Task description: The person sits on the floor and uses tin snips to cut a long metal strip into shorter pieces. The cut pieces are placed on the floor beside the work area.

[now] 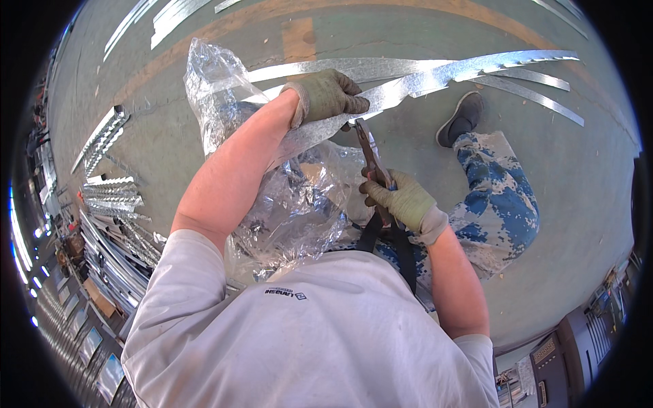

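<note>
My left hand (pixel 328 97), in a work glove, is closed on a long sheet metal strip (pixel 435 79) with a notched near edge. The strip slants from my lap up to the far right. My right hand (pixel 407 198), gloved too, grips the handles of a pair of tin snips (pixel 371 151). Their jaws point away from me and meet the strip's near edge just below my left fingers. Whether the blades are closed on the metal is too small to tell. Crumpled clear plastic film (pixel 292 204) lies over my lap and under the left forearm.
More flat metal strips (pixel 534 98) lie on the green floor beyond my hands. Bundled metal profiles (pixel 112 197) are stacked at the left. My shoe (pixel 462 117) rests on the floor at the right, close to the strips. Further strips (pixel 177 17) lie at the far left.
</note>
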Motion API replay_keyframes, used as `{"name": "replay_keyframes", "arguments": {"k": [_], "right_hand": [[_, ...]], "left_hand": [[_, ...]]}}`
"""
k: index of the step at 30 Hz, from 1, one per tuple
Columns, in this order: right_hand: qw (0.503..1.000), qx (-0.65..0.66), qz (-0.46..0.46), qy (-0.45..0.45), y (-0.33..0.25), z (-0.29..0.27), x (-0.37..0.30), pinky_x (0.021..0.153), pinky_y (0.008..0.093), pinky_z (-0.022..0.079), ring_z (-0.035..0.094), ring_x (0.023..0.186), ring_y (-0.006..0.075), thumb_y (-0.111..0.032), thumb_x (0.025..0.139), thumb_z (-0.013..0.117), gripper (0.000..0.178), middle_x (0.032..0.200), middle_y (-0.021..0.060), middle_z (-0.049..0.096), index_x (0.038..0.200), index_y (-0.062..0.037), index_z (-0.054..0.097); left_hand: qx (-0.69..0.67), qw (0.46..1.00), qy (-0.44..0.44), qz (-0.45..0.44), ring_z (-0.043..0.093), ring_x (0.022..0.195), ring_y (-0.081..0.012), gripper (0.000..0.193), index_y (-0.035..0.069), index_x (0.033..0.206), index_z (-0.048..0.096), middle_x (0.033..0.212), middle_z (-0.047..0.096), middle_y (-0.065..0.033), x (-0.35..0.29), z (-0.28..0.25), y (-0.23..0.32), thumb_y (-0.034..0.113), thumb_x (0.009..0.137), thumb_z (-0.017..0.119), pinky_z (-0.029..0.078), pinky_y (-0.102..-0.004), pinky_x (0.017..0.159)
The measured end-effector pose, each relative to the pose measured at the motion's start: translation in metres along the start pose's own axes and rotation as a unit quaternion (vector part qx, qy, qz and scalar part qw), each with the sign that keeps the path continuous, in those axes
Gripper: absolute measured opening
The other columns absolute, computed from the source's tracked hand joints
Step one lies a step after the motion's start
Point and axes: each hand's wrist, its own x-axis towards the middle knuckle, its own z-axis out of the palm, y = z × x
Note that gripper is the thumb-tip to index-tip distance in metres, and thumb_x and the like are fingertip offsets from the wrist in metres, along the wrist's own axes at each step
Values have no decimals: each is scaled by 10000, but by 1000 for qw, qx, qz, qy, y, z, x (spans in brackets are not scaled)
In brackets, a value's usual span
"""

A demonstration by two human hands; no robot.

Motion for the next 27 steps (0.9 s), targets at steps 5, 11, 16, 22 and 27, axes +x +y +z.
{"name": "replay_keyframes", "arguments": {"k": [5, 11, 16, 22, 27], "right_hand": [[1000, -20, 11, 14, -8, 4, -3, 527, 326, 479, 612, 638, 121, -316, 1096, 748, 409, 923, 60, 689, 1394, -49, 665], [998, 56, -29, 15, -16, 19, -17, 550, 323, 483, 627, 701, 126, -253, 1047, 799, 496, 906, 35, 663, 1480, -59, 652], [985, 168, 8, -45, -13, 18, -21, 559, 314, 488, 599, 641, 125, -164, 1037, 764, 527, 876, 24, 655, 1535, -66, 622], [992, 90, -16, 84, 3, 48, -11, 574, 320, 504, 614, 633, 138, -152, 1044, 714, 523, 863, 49, 675, 1551, -77, 612], [963, -148, -83, 211, 29, 52, 6, 841, 462, 615, 761, 928, 405, -207, 1030, 690, 555, 1105, 235, 780, 1562, -75, 599]], "left_hand": [[6, 1000, -7, -9, 824, 857, -206, 461, -42, 1262, 813, 1092, 834, -150, -3, -1, 5, 281, 957, 938, 700, -366, 729], [11, 1000, 2, -2, 820, 833, -195, 480, -27, 1282, 812, 1069, 835, -154, -4, -2, 3, 297, 951, 941, 682, -359, 717], [-11, 1000, -8, -12, 819, 837, -200, 500, -15, 1286, 818, 1063, 837, -160, -13, -3, 11, 330, 947, 945, 655, -360, 779], [19, 999, 19, 21, 798, 922, -201, 485, 7, 1267, 834, 1032, 846, -130, -14, 0, 2, 352, 945, 944, 614, -366, 876], [-23, 999, -11, 29, 781, 836, -177, 434, 23, 1204, 847, 992, 853, -96, -11, -1, 0, 352, 941, 947, 613, -363, 818]]}}
